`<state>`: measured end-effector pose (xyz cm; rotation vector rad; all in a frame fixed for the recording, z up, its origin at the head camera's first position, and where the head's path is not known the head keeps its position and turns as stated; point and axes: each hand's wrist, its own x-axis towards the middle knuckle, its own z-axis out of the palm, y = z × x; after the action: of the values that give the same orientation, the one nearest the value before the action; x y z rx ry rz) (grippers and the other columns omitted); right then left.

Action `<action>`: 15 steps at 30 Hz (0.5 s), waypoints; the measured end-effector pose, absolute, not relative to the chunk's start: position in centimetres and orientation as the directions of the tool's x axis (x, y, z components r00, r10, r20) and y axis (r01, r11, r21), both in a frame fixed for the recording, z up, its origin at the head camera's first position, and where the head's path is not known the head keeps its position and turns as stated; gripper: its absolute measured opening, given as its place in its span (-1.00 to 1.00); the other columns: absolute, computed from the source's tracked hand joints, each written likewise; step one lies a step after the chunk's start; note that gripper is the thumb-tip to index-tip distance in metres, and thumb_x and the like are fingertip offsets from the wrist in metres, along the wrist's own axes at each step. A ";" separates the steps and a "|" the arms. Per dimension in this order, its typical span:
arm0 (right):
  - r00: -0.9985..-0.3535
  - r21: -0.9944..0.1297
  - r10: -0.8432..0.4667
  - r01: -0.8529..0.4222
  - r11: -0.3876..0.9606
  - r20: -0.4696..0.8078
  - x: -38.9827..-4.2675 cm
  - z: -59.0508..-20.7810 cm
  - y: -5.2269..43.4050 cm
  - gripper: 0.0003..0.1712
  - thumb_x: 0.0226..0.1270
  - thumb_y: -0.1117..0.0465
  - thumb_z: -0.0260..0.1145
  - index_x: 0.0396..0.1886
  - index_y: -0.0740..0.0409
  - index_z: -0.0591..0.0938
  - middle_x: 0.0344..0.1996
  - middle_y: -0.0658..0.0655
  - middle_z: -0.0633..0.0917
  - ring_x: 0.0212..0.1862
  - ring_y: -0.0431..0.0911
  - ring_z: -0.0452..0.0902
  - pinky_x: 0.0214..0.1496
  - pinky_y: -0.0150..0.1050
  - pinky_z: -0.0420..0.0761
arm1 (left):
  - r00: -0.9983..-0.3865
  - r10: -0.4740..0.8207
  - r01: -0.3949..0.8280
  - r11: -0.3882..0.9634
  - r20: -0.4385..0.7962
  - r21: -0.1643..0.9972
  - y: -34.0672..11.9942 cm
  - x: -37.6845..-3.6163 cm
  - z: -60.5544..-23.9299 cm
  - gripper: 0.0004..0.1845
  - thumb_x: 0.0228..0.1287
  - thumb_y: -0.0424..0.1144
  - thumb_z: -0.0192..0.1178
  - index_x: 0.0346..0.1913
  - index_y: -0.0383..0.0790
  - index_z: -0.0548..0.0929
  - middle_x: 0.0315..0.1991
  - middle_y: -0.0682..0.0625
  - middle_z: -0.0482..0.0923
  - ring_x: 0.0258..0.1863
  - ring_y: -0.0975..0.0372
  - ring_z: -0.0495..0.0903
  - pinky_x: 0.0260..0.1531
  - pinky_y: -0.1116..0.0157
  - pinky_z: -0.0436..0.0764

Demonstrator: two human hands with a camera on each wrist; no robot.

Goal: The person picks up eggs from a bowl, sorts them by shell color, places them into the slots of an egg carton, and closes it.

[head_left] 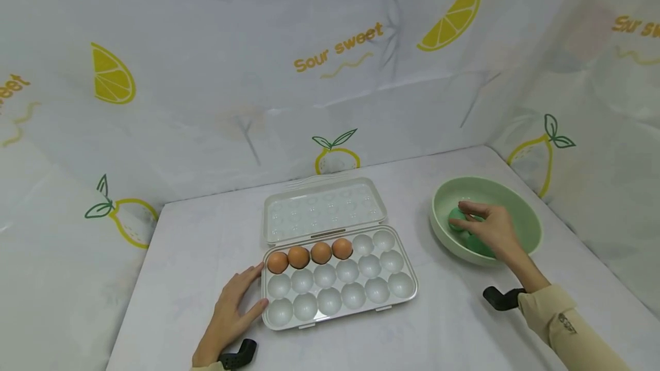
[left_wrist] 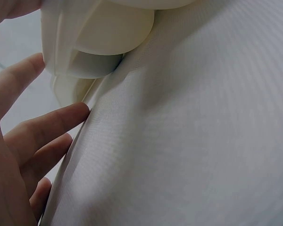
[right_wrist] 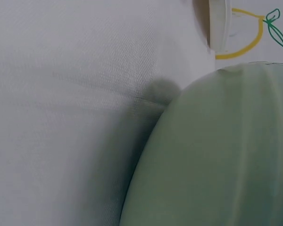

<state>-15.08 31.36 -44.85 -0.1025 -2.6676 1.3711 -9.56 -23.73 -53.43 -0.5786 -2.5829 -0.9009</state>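
An egg box [head_left: 340, 279] of pale, clear plastic lies unfolded, its lid [head_left: 325, 210] laid back behind the tray. Brown eggs [head_left: 321, 253] fill the left part of the tray's back row. With fingers fairly straight, my left hand [head_left: 232, 302] rests at the tray's left edge; the left wrist view shows fingertips [left_wrist: 80, 110] beside the box's rounded cups [left_wrist: 118, 28]. My right hand [head_left: 487, 228] reaches into a light green bowl [head_left: 526, 210] and pinches a green egg [head_left: 456, 219] between thumb and fingers. Another green egg [head_left: 479, 245] lies under that hand, partly hidden.
The bowl stands to the right of the box on a white-covered table [head_left: 196, 233]. A lemon-printed white cloth [head_left: 206, 102] hangs behind and at both sides. In the right wrist view the bowl's outer wall [right_wrist: 217, 155] blocks sight of the hand.
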 end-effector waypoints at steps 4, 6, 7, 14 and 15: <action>-0.990 -0.803 0.120 0.015 0.596 0.071 -15.5 -45.0 31.5 -0.30 0.22 0.13 0.55 0.25 0.45 0.58 0.20 0.45 0.62 -0.14 -0.80 0.39 -0.12 -0.78 0.55 | -0.858 0.265 0.481 0.716 0.441 0.506 -23.7 -9.6 -53.3 -0.23 0.05 -0.21 0.46 0.43 -0.03 0.52 0.30 -0.09 0.64 0.27 -0.07 0.50 0.47 0.67 -0.06; -0.990 -0.800 0.121 0.012 0.600 0.076 -15.7 -45.2 31.6 -0.31 0.21 0.15 0.56 0.24 0.45 0.59 0.19 0.45 0.63 -0.15 -0.80 0.39 -0.13 -0.78 0.54 | -0.859 0.263 0.479 0.716 0.439 0.508 -23.7 -9.6 -53.3 -0.23 0.05 -0.21 0.46 0.43 -0.03 0.52 0.30 -0.09 0.63 0.27 -0.07 0.50 0.47 0.67 -0.06; -0.989 -0.798 0.124 0.010 0.602 0.082 -15.9 -45.3 31.6 -0.32 0.20 0.16 0.57 0.23 0.45 0.60 0.19 0.44 0.63 -0.15 -0.79 0.40 -0.13 -0.78 0.54 | -0.860 0.261 0.477 0.717 0.438 0.509 -23.7 -9.6 -53.3 -0.23 0.05 -0.21 0.46 0.42 -0.03 0.52 0.29 -0.09 0.64 0.27 -0.07 0.50 0.46 0.67 -0.06; -0.994 -0.699 0.066 -0.017 0.715 0.092 -16.4 -45.7 31.7 -0.34 0.10 0.12 0.62 0.14 0.41 0.68 0.10 0.44 0.70 -0.22 -0.43 0.64 -0.28 -0.66 0.51 | -0.862 0.258 0.473 0.717 0.436 0.512 -23.6 -9.5 -53.3 -0.23 0.05 -0.21 0.46 0.42 -0.04 0.52 0.29 -0.10 0.64 0.26 -0.09 0.52 0.47 0.66 -0.06; -0.995 -0.693 0.053 -0.017 0.721 0.080 -16.5 -45.8 31.7 -0.34 0.11 0.12 0.61 0.15 0.41 0.67 0.11 0.44 0.69 -0.20 -0.32 0.71 -0.28 -0.64 0.53 | -0.862 0.258 0.473 0.717 0.436 0.512 -23.6 -9.5 -53.3 -0.23 0.05 -0.21 0.46 0.42 -0.04 0.52 0.29 -0.11 0.64 0.26 -0.10 0.52 0.47 0.66 -0.06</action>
<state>-16.49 31.67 -45.76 -0.0300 -2.8264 1.1390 -9.55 -23.63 -53.32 -0.5702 -2.5896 -0.9050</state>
